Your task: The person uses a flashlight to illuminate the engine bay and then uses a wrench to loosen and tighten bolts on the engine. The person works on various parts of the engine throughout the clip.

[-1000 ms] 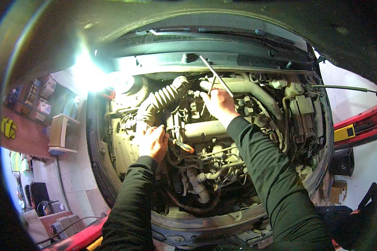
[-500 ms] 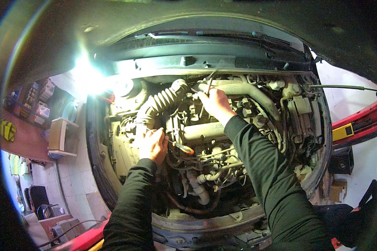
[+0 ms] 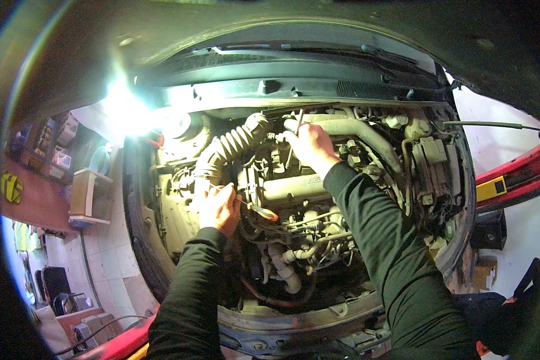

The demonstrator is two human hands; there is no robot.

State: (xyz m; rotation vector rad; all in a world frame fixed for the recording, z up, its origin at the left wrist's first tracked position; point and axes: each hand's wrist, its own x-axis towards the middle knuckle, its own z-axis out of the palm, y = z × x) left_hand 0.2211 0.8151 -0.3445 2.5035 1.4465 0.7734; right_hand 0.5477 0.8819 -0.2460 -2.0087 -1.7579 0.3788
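Note:
My left hand [image 3: 221, 207] has its fingers closed at the lower end of the ribbed intake hose [image 3: 228, 144]; what they grip is hidden. A screwdriver with an orange and black handle [image 3: 262, 212] lies beside those fingers, its shaft reaching toward them. Higher in the engine bay, my right hand [image 3: 311, 146] is closed around a slim metal tool [image 3: 300, 116], beside the hose's upper end and a smooth curved pipe [image 3: 360, 128]. The long engine cover [image 3: 285, 187] runs between my two hands.
A bright work lamp [image 3: 129, 111] glares at the upper left. The raised hood [image 3: 312, 13] arches overhead, its prop rod [image 3: 492, 125] at right. Red lift arms [image 3: 510, 180] flank the car. Shelves with bins [image 3: 51, 144] stand left; someone's dark-clothed leg [image 3: 492, 309] shows lower right.
The metal rods in my right hand, which stuck up over the cowl, have dropped lower. That hand has moved slightly up and left; my left hand stays at the hose.

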